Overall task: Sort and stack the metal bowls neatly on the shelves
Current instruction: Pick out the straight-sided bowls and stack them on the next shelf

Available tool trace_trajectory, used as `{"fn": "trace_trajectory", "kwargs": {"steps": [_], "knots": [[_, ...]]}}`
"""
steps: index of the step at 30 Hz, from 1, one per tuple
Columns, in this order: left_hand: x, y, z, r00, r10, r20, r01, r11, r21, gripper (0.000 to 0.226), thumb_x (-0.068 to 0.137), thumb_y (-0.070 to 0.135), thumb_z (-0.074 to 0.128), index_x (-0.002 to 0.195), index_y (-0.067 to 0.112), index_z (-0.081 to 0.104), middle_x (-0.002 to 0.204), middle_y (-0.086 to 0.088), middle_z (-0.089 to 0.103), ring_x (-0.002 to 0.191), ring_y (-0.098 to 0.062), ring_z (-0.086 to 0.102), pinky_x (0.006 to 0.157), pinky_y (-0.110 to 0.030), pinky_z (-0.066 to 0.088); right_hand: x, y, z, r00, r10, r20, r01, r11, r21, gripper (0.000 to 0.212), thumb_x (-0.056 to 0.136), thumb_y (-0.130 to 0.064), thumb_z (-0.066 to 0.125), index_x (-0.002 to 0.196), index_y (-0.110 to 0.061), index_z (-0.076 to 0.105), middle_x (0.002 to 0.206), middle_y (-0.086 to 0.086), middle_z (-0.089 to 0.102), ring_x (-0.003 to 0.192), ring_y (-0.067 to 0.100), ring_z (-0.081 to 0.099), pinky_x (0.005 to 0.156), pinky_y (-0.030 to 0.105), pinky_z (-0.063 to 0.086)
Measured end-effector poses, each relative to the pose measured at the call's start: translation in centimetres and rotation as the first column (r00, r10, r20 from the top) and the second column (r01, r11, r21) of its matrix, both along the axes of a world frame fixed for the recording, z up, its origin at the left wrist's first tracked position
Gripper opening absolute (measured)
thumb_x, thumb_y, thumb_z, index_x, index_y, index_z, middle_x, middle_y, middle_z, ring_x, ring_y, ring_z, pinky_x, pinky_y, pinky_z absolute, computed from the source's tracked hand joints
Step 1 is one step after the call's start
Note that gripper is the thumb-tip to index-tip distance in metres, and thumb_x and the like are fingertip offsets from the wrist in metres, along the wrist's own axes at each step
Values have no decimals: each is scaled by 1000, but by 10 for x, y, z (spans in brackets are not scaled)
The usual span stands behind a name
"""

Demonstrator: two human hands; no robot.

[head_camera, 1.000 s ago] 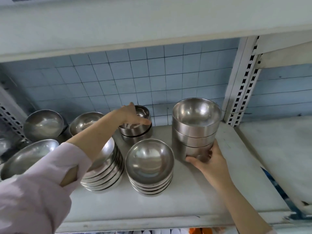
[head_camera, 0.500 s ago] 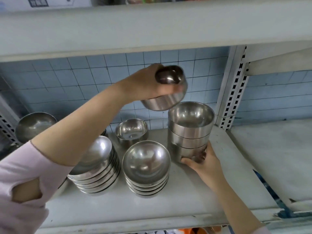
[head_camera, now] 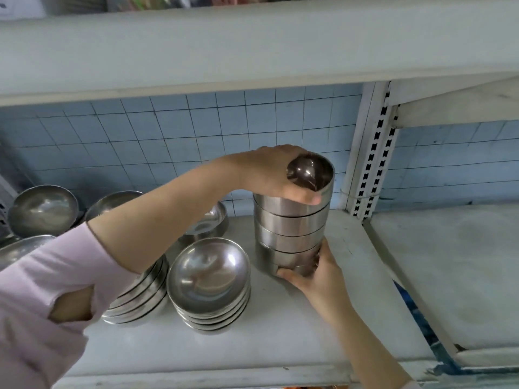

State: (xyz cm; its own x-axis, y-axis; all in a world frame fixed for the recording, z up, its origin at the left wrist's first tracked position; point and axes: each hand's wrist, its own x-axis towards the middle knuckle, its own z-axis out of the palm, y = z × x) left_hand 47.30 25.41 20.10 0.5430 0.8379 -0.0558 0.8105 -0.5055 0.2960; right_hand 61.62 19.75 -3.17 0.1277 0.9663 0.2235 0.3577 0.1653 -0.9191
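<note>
Half a second ago the top bowl (head_camera: 311,179) hung in the air above the straight-sided stack (head_camera: 290,234); now it sits on that stack, which stands four bowls high instead of three. The left hand (head_camera: 269,172) is closed over the bowl's rim and side, thumb across its front wall. The bowl is shiny steel, cylindrical, its inside dark with a bright glint. The stack stands on the white shelf (head_camera: 280,338) near the slotted upright (head_camera: 370,153), with the right hand (head_camera: 311,272) clasped around its lowest bowl, as before. Left of it sit a pile of shallow round bowls (head_camera: 209,279) and a single small bowl (head_camera: 209,220) behind. The left forearm hides most of another pile (head_camera: 140,299).
</note>
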Motion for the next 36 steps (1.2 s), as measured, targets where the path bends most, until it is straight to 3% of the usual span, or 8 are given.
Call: {"fn": "trace_trajectory", "kwargs": {"steps": [7,10,13,17,23,26,31,36], "knots": [[-7,-1,-1,996,32,-79,-36,998,-46,103,57,81,67,144,48,20,141,18,46,129,-15,47,106,-43,42,3,5,-5,999,37,38,-37,999,21,104,43,-64,84,130,-22,44,113,-8,66,99,11,65,81,25,54],[-10,-2,2,990,72,-122,-77,997,-32,120,53,87,58,149,50,-2,163,17,-4,151,-19,-3,120,-51,7,6,13,-3,997,66,33,-67,998,12,100,45,-60,85,129,-22,46,111,-10,67,98,8,65,76,14,48],[-17,-8,6,987,163,11,-163,986,16,111,62,77,55,152,46,-3,160,18,-18,148,-12,-17,119,-47,3,11,32,0,996,90,20,-89,996,-8,92,49,-47,92,125,-22,48,108,-10,67,97,7,64,70,8,44],[-39,-16,-8,937,316,149,-332,938,101,103,68,73,52,153,42,3,161,20,-12,148,-5,-11,119,-39,4,22,65,9,990,142,7,-142,989,-39,89,51,-37,96,125,-22,49,112,-9,67,101,11,62,70,6,41],[-69,-35,-28,885,453,109,-461,885,69,99,67,74,49,153,40,12,162,18,1,149,-4,-5,119,-34,4,46,114,22,947,322,9,-318,937,-145,94,56,-40,93,135,-31,42,128,-12,60,117,12,58,96,27,44],[-76,-43,-33,870,483,100,-491,867,83,99,66,76,47,153,39,17,162,17,7,149,-4,-1,119,-35,8,56,121,25,916,400,39,-385,901,-201,96,60,-38,92,139,-32,39,132,-14,55,120,9,54,97,25,41],[-92,-53,-34,829,555,71,-559,824,88,95,68,74,49,151,37,23,162,14,15,149,-7,7,119,-37,14,50,107,18,952,306,-3,-294,911,-290,122,51,-60,87,150,-24,24,139,-14,51,124,10,52,108,35,41],[-133,-61,-29,771,636,23,-636,769,59,104,58,82,46,149,35,28,148,1,44,119,-19,51,106,-37,36,27,41,30,972,-26,-233,-24,977,-211,61,77,-43,78,123,-12,53,117,2,64,92,8,62,81,25,45]]}}
